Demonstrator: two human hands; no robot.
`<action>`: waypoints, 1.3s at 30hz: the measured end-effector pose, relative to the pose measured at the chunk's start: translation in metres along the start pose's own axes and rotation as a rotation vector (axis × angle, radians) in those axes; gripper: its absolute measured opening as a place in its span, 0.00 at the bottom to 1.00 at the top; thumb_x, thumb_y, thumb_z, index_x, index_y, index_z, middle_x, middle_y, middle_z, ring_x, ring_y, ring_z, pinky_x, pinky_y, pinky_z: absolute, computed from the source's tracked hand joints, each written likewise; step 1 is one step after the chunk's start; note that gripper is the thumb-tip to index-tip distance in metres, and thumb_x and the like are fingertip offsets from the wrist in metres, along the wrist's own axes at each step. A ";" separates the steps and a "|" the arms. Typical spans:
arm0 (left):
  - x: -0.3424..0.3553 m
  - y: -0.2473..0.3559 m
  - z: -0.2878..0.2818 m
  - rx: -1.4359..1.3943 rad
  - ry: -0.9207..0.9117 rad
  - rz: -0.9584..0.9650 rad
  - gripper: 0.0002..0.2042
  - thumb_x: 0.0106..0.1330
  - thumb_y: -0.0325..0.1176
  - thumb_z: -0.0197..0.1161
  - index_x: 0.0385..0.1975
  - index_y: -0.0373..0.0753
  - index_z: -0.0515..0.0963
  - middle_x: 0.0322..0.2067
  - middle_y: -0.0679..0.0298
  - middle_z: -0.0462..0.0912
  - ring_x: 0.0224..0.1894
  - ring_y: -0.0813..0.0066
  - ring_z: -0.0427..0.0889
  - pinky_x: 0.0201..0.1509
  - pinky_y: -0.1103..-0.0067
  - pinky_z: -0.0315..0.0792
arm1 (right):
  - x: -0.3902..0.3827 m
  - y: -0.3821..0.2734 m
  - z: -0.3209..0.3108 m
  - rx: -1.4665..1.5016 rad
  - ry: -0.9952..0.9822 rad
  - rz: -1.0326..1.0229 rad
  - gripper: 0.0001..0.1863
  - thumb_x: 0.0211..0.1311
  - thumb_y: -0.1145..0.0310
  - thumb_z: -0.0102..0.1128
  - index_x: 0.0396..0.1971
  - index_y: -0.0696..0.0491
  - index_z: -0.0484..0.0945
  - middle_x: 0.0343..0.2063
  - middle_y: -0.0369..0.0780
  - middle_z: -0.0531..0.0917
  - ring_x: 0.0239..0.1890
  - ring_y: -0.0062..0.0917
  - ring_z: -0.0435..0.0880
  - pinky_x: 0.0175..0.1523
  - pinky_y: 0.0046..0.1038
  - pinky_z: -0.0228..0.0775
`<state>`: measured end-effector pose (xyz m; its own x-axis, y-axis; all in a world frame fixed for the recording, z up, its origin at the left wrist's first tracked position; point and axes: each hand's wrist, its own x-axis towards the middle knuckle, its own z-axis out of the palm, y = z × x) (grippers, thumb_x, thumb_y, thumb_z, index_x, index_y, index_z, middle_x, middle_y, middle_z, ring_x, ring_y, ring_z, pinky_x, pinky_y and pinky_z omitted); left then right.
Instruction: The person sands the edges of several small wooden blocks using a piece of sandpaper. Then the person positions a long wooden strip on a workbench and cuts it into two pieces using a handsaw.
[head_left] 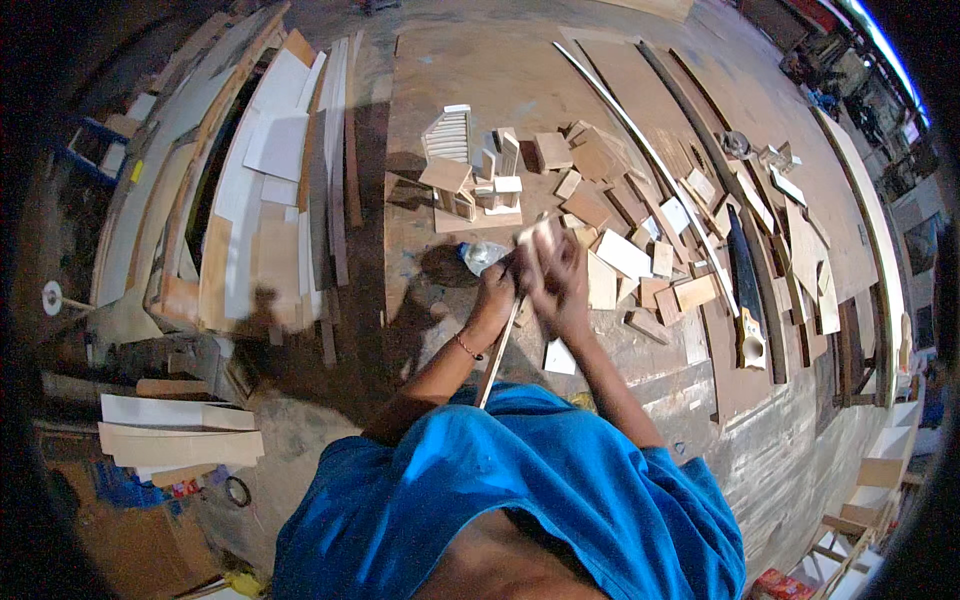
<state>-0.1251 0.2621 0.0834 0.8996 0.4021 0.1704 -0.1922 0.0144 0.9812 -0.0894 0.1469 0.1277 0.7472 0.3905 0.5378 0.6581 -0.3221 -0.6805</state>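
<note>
A thin wooden strip (500,352) runs from close to my blue shirt up between my hands. My left hand (493,300) is closed around it. Against its upper end works my right hand (556,280), smeared by motion, its fingers bent; a pale piece (538,236) shows at the fingers, too blurred to name. Just beyond my left hand lies a clear plastic bottle (481,257). Farther off stands a small wooden model (468,180) with a slatted panel and little blocks on a base board.
Wood offcuts (622,255) lie heaped right of my hands. Beyond them are a long pale strip (655,155), a handsaw (745,285) and long dark boards (690,110). On the left, sheets and planks (255,220) are stacked; more pale boards (180,430) lie at lower left.
</note>
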 end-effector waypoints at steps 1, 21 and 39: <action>-0.002 0.011 0.004 -0.099 0.049 -0.138 0.12 0.63 0.27 0.42 0.36 0.29 0.73 0.28 0.65 0.77 0.26 0.79 0.73 0.32 0.82 0.68 | -0.008 -0.009 0.000 0.005 -0.025 -0.046 0.25 0.48 0.70 0.57 0.51 0.51 0.70 0.48 0.48 0.66 0.53 0.38 0.66 0.57 0.34 0.56; 0.002 0.019 0.001 -0.071 0.042 -0.277 0.15 0.65 0.35 0.48 0.44 0.32 0.72 0.30 0.68 0.76 0.32 0.85 0.69 0.37 0.86 0.66 | 0.070 0.017 0.003 0.266 -0.016 0.263 0.26 0.50 0.65 0.57 0.53 0.47 0.68 0.48 0.52 0.65 0.47 0.43 0.70 0.47 0.36 0.67; -0.001 0.032 -0.003 0.179 -0.003 -0.011 0.14 0.64 0.30 0.49 0.44 0.28 0.71 0.34 0.58 0.78 0.37 0.82 0.71 0.42 0.81 0.66 | 0.023 0.002 0.003 -0.158 -0.037 -0.011 0.27 0.43 0.60 0.62 0.48 0.47 0.73 0.48 0.53 0.66 0.49 0.44 0.68 0.52 0.35 0.62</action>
<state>-0.1336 0.2650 0.1143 0.9025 0.4002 0.1591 -0.1094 -0.1442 0.9835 -0.0715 0.1579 0.1371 0.7381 0.4250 0.5240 0.6745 -0.4483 -0.5865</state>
